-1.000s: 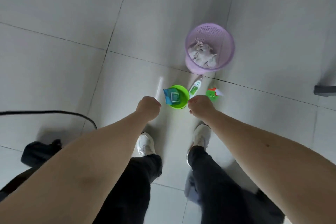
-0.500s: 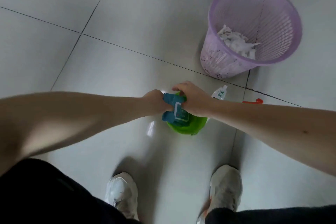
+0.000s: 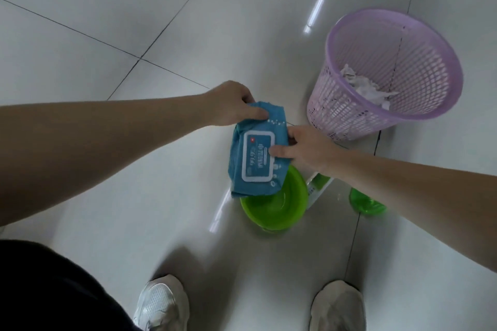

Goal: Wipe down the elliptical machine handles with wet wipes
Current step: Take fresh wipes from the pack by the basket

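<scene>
A blue wet-wipe pack (image 3: 251, 174) with a white-rimmed lid is held above a green bowl (image 3: 277, 209) on the tiled floor. My left hand (image 3: 234, 105) grips the pack's far top corner. My right hand (image 3: 304, 150) holds its right edge, with the thumb pressed on the lid. The lid looks closed. No elliptical machine is in view.
A purple mesh waste basket (image 3: 349, 115) with crumpled white wipes inside stands at the right. A white and green bottle (image 3: 317, 191) lies beside the bowl, and a green spray bottle (image 3: 365, 203) lies partly under my right forearm. My two white shoes are at the bottom.
I have bent lower toward the floor. Both hands took hold of the wipe pack in the bowl and lifted it clear, so the bowl's inside now shows.
</scene>
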A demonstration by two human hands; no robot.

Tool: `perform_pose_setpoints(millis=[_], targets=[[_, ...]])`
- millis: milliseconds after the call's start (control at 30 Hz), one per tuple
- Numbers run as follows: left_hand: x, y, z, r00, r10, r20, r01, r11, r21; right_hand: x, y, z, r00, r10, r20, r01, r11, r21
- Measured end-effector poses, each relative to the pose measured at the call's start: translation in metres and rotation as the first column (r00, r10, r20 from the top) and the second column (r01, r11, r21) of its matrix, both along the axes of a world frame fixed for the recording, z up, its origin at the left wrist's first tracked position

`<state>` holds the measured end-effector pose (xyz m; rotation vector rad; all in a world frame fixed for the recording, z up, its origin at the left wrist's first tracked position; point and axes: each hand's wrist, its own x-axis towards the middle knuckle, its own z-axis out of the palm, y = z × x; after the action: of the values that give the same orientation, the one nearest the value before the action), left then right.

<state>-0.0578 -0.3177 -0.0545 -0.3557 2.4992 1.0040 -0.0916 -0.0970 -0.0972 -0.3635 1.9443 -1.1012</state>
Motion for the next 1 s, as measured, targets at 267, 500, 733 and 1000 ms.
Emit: perform_pose_setpoints(millis=[267, 500, 733, 1000], targets=[[-0.001, 0.016, -0.015, 0.992, 0.105, 0.064, -0.097, 0.988, -0.12, -0.015, -0.018, 0.007, 0.93, -0.366, 0.026, 0.367, 0.93, -0.031], [0.001, 0.036, -0.024, 0.996, -0.016, 0.088, 0.032, 0.982, -0.186, -0.016, -0.027, 0.009, 0.901, -0.422, 0.099, 0.426, 0.904, -0.024], [0.01, 0.034, -0.025, 0.996, 0.026, 0.09, -0.021, 0.999, -0.049, -0.017, -0.024, 0.004, 0.94, -0.341, -0.011, 0.34, 0.939, -0.045], [0.018, 0.006, -0.03, 0.958, 0.271, 0.092, -0.286, 0.914, 0.288, -0.03, -0.016, 0.002, 0.878, -0.421, 0.228, 0.457, 0.879, -0.136]])
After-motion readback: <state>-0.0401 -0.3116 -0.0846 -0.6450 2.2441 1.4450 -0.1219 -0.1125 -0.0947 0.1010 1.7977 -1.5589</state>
